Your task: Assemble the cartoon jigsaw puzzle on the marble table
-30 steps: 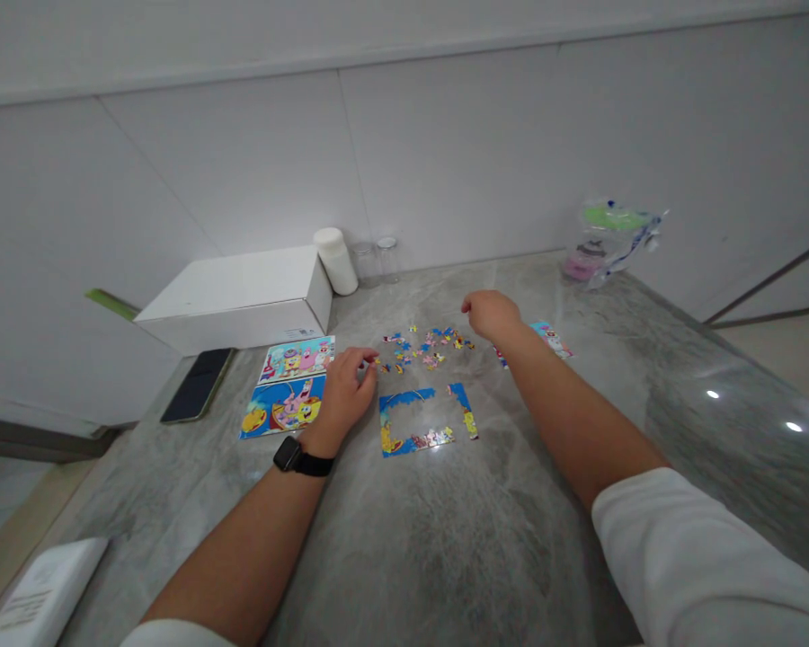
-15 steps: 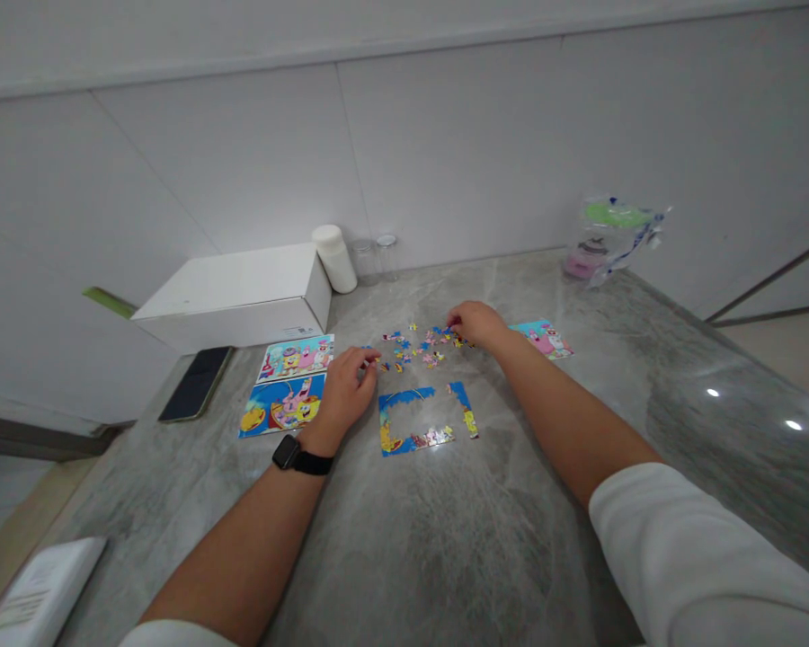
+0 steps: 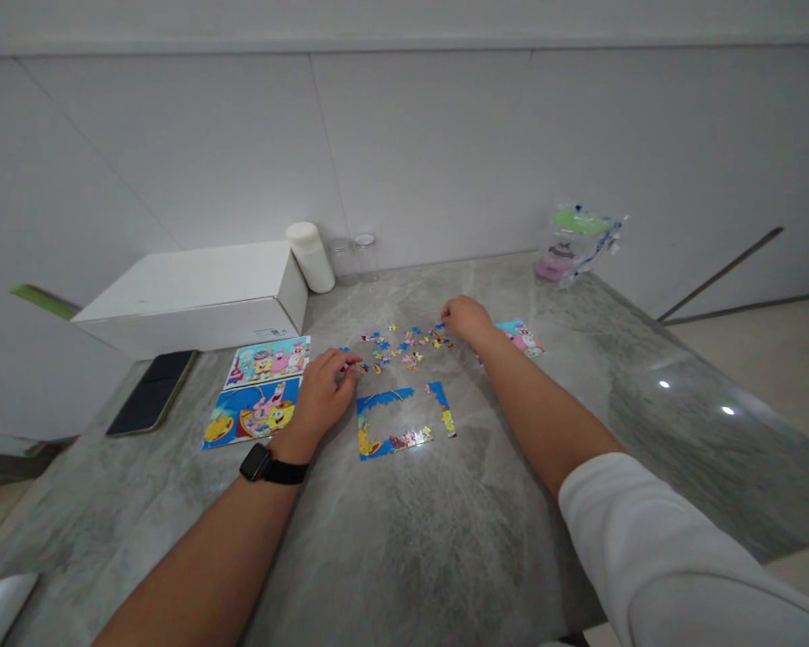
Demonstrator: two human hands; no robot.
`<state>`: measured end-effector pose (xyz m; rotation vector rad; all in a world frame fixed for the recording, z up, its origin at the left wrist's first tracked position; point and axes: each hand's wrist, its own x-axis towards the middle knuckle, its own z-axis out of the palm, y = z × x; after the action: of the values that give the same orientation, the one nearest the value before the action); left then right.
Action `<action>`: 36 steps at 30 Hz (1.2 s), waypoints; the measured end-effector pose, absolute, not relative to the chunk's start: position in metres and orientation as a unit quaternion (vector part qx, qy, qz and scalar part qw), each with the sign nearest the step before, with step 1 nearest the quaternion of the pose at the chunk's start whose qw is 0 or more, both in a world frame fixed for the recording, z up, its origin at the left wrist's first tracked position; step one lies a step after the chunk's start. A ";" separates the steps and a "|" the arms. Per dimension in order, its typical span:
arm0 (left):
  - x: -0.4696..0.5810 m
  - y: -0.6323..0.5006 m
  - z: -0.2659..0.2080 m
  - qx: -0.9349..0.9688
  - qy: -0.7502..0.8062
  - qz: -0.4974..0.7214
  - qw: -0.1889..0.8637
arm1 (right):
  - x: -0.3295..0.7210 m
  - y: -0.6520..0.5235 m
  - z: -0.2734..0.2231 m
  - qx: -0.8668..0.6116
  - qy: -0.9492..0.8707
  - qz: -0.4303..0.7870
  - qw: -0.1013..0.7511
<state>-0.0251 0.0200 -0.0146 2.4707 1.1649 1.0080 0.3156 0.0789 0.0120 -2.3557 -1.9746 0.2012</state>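
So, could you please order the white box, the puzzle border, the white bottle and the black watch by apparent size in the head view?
1. White box
2. Puzzle border, by its outline
3. White bottle and black watch: too close to rank, the watch being nearer the camera.

loose jigsaw pieces (image 3: pixel 410 340), coloured blue, yellow and pink, are scattered in an irregular cluster. in front of them, a blue-and-yellow puzzle border (image 3: pixel 383 447) is joined along left, bottom and part of the top; a right-hand strip (image 3: pixel 445 413) is laid slightly apart.
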 end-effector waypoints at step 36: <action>-0.026 0.022 -0.017 0.854 0.392 0.323 0.117 | 0.313 0.070 0.046 -0.698 -0.712 0.072 0.014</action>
<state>-0.0257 0.0220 -0.0171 2.4981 1.1467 0.9440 0.3133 0.0702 0.0462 -2.1752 -2.2178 0.2244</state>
